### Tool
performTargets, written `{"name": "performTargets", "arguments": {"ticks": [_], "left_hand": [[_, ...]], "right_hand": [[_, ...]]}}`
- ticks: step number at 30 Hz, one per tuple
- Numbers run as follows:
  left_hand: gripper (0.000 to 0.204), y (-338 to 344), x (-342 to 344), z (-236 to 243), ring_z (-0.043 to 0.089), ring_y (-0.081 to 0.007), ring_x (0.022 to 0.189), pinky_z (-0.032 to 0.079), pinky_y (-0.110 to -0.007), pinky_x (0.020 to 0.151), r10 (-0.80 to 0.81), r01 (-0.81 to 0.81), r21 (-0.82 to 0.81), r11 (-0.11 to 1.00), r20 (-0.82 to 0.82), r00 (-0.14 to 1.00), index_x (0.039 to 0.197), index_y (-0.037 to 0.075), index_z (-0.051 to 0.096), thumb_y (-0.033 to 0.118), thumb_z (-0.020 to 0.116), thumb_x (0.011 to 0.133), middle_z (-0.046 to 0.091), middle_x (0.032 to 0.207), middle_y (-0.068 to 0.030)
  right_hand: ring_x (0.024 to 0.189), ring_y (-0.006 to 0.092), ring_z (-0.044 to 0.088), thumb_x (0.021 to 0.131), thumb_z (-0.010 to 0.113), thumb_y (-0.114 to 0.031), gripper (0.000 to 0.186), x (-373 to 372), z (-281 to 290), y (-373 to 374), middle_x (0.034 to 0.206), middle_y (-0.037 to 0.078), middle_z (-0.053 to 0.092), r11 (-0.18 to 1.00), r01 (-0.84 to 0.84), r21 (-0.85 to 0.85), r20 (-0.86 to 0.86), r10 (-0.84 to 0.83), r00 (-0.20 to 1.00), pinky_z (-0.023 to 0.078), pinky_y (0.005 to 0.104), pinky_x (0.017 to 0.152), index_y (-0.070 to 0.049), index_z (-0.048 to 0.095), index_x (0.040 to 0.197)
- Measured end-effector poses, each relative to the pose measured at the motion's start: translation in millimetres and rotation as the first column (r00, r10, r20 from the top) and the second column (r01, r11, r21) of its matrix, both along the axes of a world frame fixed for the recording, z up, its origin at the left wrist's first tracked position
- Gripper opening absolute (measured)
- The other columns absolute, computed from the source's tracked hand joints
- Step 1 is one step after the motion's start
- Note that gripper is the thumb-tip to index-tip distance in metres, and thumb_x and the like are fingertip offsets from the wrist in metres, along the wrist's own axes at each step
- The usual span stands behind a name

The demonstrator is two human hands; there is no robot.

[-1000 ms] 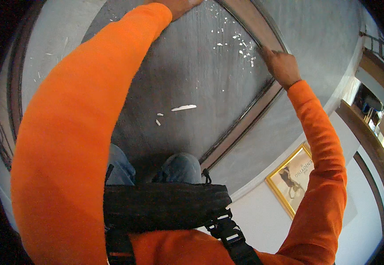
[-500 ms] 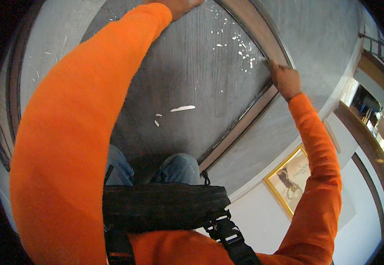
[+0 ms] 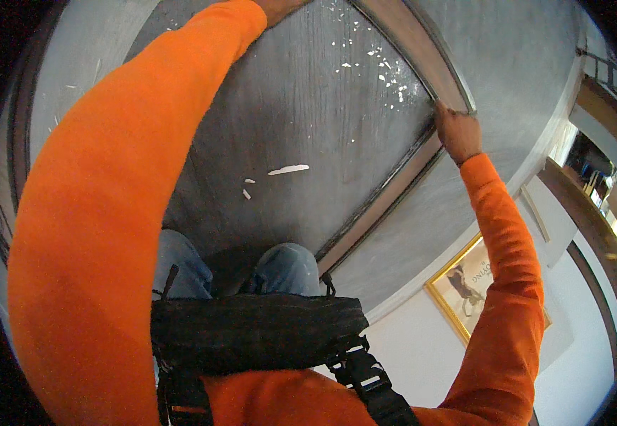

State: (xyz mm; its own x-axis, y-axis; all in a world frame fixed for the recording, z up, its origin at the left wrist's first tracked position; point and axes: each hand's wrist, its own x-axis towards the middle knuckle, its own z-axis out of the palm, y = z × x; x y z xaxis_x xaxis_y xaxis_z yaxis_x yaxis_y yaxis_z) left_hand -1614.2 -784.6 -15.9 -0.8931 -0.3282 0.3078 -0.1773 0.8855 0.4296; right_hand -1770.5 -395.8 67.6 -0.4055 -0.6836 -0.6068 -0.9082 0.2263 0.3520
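My right hand is closed at the corner of a brown, dark-edged frame, its fingers curled in against the inner edge. Whatever it may hold is hidden behind the fingers. At the top of the picture, only the back part of my left hand shows; its fingers lie beyond the edge, over the dark grey wood-grained panel. Small white chips are scattered on that panel near the corner by my right hand. A longer white sliver lies nearer to me, beside two short pieces.
My knees, in blue jeans, are at the panel's near side. A black pouch with straps crosses my front. Grey surface runs beyond the frame. A gold-framed picture is at the right, behind my right forearm.
The view has shifted slightly, so the panel and its chips appear a little farther left. My right hand stays at the frame's corner; my left hand has slid slightly left in the picture.
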Motion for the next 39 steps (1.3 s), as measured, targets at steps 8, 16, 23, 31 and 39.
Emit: {"name": "performTargets", "arguments": {"ticks": [8, 16, 23, 31, 39], "left_hand": [[0.041, -1, -3, -6, 0.029, -0.0323, 0.145, 0.015, -0.047, 0.122, -0.009, 0.009, -0.01, 1.0, -0.022, 1.0, 0.126, 0.014, 0.065, 0.032, 0.062, 0.089, 0.044, 0.149, -0.0144], [0.041, 0, 2, 1, 0.029, -0.0322, 0.145, 0.014, -0.047, 0.123, -0.018, 0.018, 0.035, 0.999, 0.007, 1.0, 0.126, 0.015, 0.065, 0.032, 0.061, 0.09, 0.043, 0.15, -0.014], [0.041, 4, -1, 0, 0.029, -0.0321, 0.145, 0.013, -0.047, 0.123, -0.008, 0.008, 0.017, 1.0, 0.005, 1.0, 0.127, 0.015, 0.064, 0.032, 0.06, 0.09, 0.044, 0.149, -0.0138], [0.041, 2, 1, -1, 0.028, -0.0326, 0.145, 0.013, -0.048, 0.123, -0.005, 0.005, -0.005, 1.0, 0.003, 1.0, 0.127, 0.014, 0.064, 0.032, 0.06, 0.09, 0.043, 0.149, -0.0139], [0.042, 4, -2, -2, 0.029, -0.0318, 0.145, 0.013, -0.047, 0.123, -0.014, 0.014, 0.01, 1.0, 0.0, 1.0, 0.127, 0.015, 0.064, 0.033, 0.06, 0.09, 0.044, 0.149, -0.0137]], "right_hand": [[0.069, 0.0327, 0.068, 0.096, 0.052, -0.023, 0.025, -12, -3, -24, 0.081, 0.012, 0.069, 0.973, -0.122, -0.196, 0.036, 0.132, 0.991, 0.054, 0.0463, 0.057, -0.012, 0.055, 0.118], [0.07, 0.0322, 0.068, 0.095, 0.053, -0.022, 0.025, -8, 2, -4, 0.085, 0.011, 0.07, 0.996, -0.064, -0.061, 0.033, 0.066, 0.997, 0.054, 0.0458, 0.057, -0.012, 0.057, 0.117], [0.07, 0.0327, 0.068, 0.094, 0.052, -0.018, 0.023, -6, 0, -27, 0.086, 0.011, 0.07, 0.984, -0.107, -0.145, 0.034, 0.113, 0.993, 0.054, 0.0449, 0.059, -0.013, 0.056, 0.115], [0.073, 0.0321, 0.068, 0.092, 0.053, -0.017, 0.024, -11, 3, -22, 0.086, 0.011, 0.07, 0.988, -0.109, -0.114, 0.062, 0.117, 0.991, 0.054, 0.0452, 0.059, -0.013, 0.052, 0.116], [0.071, 0.032, 0.068, 0.097, 0.048, -0.018, 0.024, -14, 9, -5, 0.085, 0.012, 0.069, 0.994, -0.093, -0.059, 0.054, 0.097, 0.994, 0.054, 0.0456, 0.059, -0.012, 0.055, 0.119]]}}
